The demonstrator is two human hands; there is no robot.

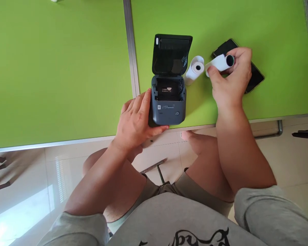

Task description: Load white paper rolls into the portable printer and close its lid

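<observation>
A dark grey portable label printer stands near the table's front edge, its black lid raised and its paper bay exposed. My left hand grips the printer's lower left corner, fingers along the side and thumb across the front. Between thumb and fingers of my right hand is a white paper roll with a dark core, held to the right of the printer. Another white paper roll lies between the printer and my right hand, its end with a small dark hole facing up.
Beneath my right hand lies a dark smartphone, partly hidden. The green table has a metal seam left of the printer and a metal front edge. My legs and a tiled floor show below.
</observation>
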